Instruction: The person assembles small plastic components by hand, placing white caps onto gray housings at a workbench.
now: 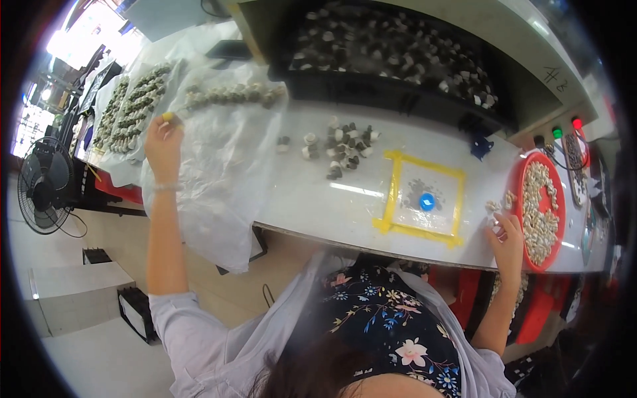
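My left hand (164,142) reaches far out to the left over a clear plastic sheet (212,166), a yellow cover on one fingertip. Its fingers are drawn together beside the end of a row of small dark-and-white pieces (232,95); what they hold, if anything, is too small to name. My right hand (506,242) is at the near right, fingers pinched by the rim of a red tray (562,219) of small cream pieces (539,225). A few loose cream pieces (493,206) lie just beyond those fingertips. Whatever sits in this pinch cannot be made out.
Yellow tape (393,192) frames a square on the white table (312,219), with a blue round cap (426,201) inside. Loose dark-and-white pieces (348,144) lie beyond. A black bin (398,96) of similar pieces stands under a machine housing. A fan (45,179) is at left.
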### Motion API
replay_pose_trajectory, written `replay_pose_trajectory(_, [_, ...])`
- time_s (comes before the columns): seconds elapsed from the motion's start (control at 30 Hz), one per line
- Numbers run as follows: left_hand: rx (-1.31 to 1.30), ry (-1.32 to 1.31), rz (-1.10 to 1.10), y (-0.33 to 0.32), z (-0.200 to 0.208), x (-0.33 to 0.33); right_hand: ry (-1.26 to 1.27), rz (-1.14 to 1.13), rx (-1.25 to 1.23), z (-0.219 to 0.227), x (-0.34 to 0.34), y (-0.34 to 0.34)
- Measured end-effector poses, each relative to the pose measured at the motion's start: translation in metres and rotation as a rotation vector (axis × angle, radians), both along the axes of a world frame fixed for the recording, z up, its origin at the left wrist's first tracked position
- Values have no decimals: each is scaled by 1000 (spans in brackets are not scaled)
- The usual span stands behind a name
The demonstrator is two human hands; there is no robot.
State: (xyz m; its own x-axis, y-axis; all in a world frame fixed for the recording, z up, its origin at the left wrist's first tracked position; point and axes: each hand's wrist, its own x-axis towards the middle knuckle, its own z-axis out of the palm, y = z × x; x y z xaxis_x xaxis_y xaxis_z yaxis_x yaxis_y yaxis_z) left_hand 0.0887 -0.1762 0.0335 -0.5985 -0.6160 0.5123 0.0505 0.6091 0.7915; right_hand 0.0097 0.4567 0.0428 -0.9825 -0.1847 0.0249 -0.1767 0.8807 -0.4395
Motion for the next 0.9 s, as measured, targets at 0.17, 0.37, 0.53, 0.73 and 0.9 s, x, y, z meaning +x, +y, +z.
replay_pose_trajectory(0.17, [-284,-189,258,-63,-4,-31,9,62,-171,0,-1,-4])
replay_pose_trajectory(0.37, [-406,-288,270,-81,-24,-54,41,102,-135,-12,-1,3])
replay_pose_trajectory(0.53, [-463,-479,180,-86,-37,-48,92,-4,-78,-11,5,-7])
replay_pose_trajectory(0.73, [-379,-252,80,8,2,-36,208,31,-71,-20,3,-10])
replay_pose_trajectory(0.9, [-308,-379,-567,179,19,-21,230,60,-117,-14,5,-25])
